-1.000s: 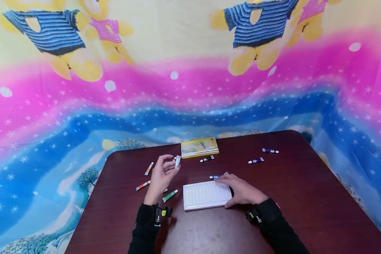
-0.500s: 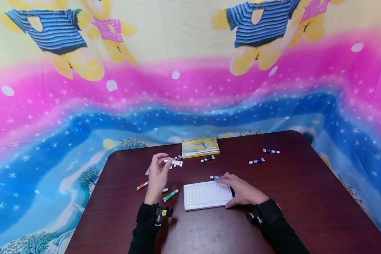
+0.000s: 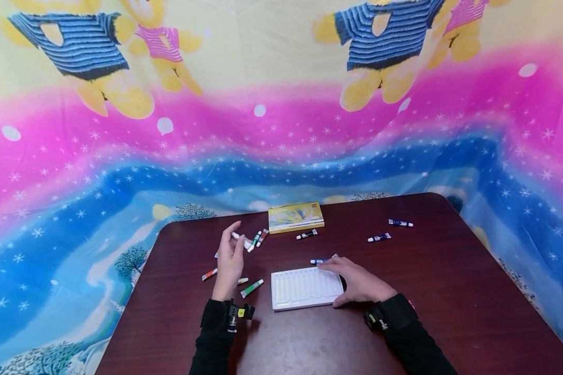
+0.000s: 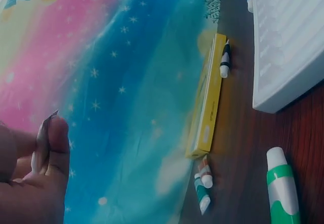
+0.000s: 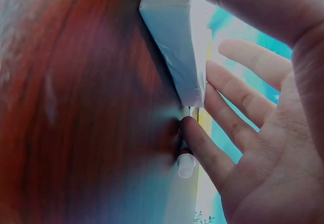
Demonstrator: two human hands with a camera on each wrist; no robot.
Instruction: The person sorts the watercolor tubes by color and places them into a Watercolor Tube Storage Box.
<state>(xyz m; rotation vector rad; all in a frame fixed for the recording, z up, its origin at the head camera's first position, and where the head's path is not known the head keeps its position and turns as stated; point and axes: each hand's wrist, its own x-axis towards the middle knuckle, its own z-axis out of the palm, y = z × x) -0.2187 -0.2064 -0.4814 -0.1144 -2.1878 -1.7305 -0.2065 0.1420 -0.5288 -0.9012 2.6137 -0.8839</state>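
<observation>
Now the left hand (image 3: 230, 263) has turned its pinched white tube (image 3: 246, 244), still apart from the tray (image 3: 305, 301) the wide-spread right hand (image 3: 362, 282) holds.

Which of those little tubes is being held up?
The white tube pinched in the left hand; it is off the table, while the others in view, such as the black tube, lie on it.

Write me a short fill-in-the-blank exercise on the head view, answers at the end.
1. The left hand pinches a white paint tube, while the right hand touches the slotted tray at its ____ end.
2. The bright green paint tube lies to the tray's ____.
3. The box behind the tray is mainly ____.

Missing words: right; left; yellow.
</observation>
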